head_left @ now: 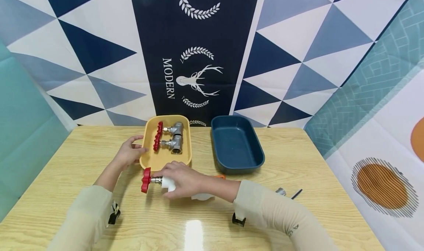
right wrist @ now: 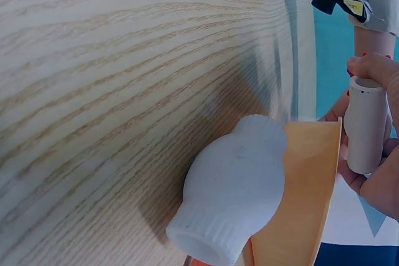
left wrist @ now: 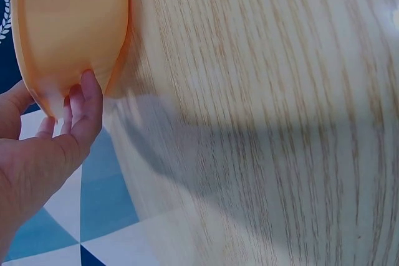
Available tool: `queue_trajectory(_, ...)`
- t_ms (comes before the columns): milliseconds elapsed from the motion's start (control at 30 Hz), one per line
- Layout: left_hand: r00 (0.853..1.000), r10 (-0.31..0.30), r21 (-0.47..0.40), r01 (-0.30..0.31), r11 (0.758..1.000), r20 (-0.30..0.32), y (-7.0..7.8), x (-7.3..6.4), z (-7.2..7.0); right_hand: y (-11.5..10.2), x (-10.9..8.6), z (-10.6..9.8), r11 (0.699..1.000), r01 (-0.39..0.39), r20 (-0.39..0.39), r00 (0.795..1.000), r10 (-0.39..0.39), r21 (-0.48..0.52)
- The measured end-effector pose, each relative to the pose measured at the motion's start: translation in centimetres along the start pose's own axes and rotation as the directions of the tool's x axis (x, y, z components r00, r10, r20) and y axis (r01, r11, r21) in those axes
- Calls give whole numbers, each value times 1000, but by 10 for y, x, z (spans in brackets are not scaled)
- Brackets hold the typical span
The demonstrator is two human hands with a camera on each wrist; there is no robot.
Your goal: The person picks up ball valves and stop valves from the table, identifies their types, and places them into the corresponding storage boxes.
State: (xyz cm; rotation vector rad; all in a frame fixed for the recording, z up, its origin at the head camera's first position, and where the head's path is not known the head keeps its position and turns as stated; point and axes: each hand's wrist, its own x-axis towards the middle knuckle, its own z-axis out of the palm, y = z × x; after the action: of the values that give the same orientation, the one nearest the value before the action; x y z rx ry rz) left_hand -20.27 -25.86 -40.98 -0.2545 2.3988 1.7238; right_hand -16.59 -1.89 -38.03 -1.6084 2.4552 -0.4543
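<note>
My right hand (head_left: 185, 179) grips a white plastic valve (head_left: 168, 184) with a red handwheel (head_left: 145, 180), just in front of the yellow tray (head_left: 162, 162). In the right wrist view, the held valve's white tubular body (right wrist: 366, 132) shows between thumb and fingers. At the tray's left side, my left hand (head_left: 128, 154) pinches its wall, fingers outside and thumb at the rim. Inside the tray lie two metal valves (head_left: 176, 144) with red handwheels (head_left: 156, 142). Another white plastic valve (right wrist: 237, 185) rests on the table, partly hidden under my right forearm in the head view.
A dark blue tray (head_left: 236, 148) stands right of the yellow one. Farther right on the wooden table (head_left: 318, 177) are a small metal fitting (head_left: 281, 191) and a thin dark rod (head_left: 296, 194), both partly behind my right sleeve. A patterned cloth backdrop (head_left: 198, 34) rises behind the table.
</note>
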Motion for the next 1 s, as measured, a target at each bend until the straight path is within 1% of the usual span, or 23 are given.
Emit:
queue_trajectory(233, 1000, 5, 3, -5, 1000, 5, 1, 0, 0, 3, -1, 1, 1000, 2, -8, 1000, -2, 15)
queue_trajectory(433, 1000, -5, 1, 5, 1000, 3, 1, 0, 0, 5, -1, 0, 1000, -1, -7, 1000, 1, 5)
queue_trajectory(633, 1000, -10, 10, 10, 1000, -6, 2, 0, 0, 6, 0, -3, 1000, -12, -22, 1000, 12, 4)
queue_trajectory(1000, 1000, -5, -3, 5, 1000, -3, 1, 0, 0, 12, 2, -9, 999, -36, -30, 999, 36, 12)
